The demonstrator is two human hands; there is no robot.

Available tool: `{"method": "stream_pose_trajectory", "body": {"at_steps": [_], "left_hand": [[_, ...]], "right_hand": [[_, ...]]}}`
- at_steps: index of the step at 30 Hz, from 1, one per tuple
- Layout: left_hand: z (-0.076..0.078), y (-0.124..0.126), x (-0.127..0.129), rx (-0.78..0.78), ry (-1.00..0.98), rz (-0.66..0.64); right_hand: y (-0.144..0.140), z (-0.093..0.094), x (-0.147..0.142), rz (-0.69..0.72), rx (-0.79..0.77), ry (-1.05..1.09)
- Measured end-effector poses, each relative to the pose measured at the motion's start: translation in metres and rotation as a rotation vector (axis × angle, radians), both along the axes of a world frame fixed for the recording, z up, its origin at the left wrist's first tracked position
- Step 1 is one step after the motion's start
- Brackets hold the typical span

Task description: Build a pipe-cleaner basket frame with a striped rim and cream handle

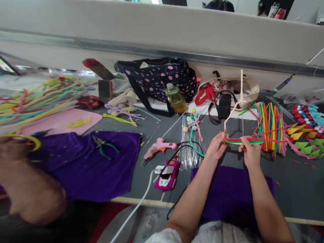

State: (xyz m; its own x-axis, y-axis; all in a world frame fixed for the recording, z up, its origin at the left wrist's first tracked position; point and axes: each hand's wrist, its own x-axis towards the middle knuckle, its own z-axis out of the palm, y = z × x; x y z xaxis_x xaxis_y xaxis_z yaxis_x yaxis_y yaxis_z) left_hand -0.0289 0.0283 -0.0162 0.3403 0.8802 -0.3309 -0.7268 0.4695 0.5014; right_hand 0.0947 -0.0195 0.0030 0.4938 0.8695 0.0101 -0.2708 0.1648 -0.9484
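Note:
My left hand [218, 145] pinches the left end of a bunch of pipe cleaners [234, 140] in red, green and a pale colour. Farther right along the same bunch, my right hand [251, 152] is closed on it with thumb and fingers. Loose red ends stick out past my right hand. From my left fingertips a cream twisted strand [230, 118] rises and bends to a knot-like join, with an upright length above. A purple cloth [229, 192] lies beneath my forearms. Just beyond my right hand is a pile of colourful pipe cleaners [272, 118].
Left of my arms lie a pink glue gun [162, 145], clear glue sticks [188, 152] and a magenta power block [168, 175] with cables. Behind stand an oil-like bottle [176, 98] and a dotted bag [159, 77]. A co-worker's arm [27, 179] is beside pliers [103, 145] on another purple cloth.

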Motion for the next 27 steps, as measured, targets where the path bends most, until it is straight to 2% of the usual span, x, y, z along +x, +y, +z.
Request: {"method": "stream_pose_trajectory", "body": {"at_steps": [5, 10, 12, 19, 23, 27], "left_hand": [[-0.002, -0.003, 0.008, 0.102, 0.172, 0.143], [0.001, -0.006, 0.013, 0.285, 0.502, 0.369], [0.002, -0.006, 0.013, 0.338, 0.574, 0.416], [0.002, -0.004, 0.008, 0.346, 0.637, 0.404], [0.0, -0.002, 0.006, 0.359, 0.693, 0.416], [0.001, -0.001, 0.005, 0.352, 0.658, 0.398]], "right_hand": [[-0.002, 0.001, -0.004, -0.063, 0.078, -0.129], [-0.008, 0.007, -0.01, -0.091, 0.104, -0.323], [-0.011, 0.009, -0.012, -0.096, 0.107, -0.386], [-0.017, 0.004, -0.015, -0.063, 0.088, -0.626], [-0.018, 0.001, -0.013, -0.03, 0.113, -0.721], [-0.018, 0.001, -0.013, -0.043, 0.112, -0.762]]}}
